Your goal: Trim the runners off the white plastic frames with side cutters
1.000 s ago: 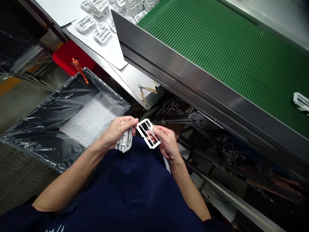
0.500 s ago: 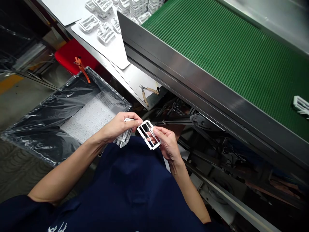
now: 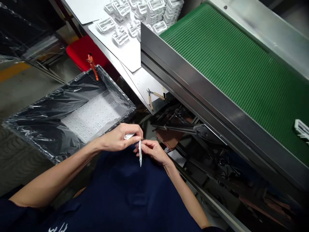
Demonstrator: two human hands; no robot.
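Observation:
Just in front of my chest, my right hand [image 3: 154, 151] pinches a white plastic frame [image 3: 140, 154], which is turned edge-on to me. My left hand [image 3: 124, 137] is closed around more white plastic frames [image 3: 129, 136]; mostly its fingers hide them, so their number cannot be told. The thumb and fingertips of that hand also meet the top end of the edge-on frame. Both hands are close together, left of the conveyor's metal side.
A crate lined with clear plastic [image 3: 72, 87] holds rows of white parts. Stacked white frames [image 3: 154, 13] and nippers [image 3: 154, 96] lie on the metal table [image 3: 142, 77]. The green conveyor belt [image 3: 231, 61] carries a white part [image 3: 301, 129]. An orange clamp [image 3: 92, 66] grips the crate's rim.
The frame in my right hand has turned from face-on to edge-on. Both hands have lowered slightly and drawn together. The view has shifted a little, so the table and belt appear further right.

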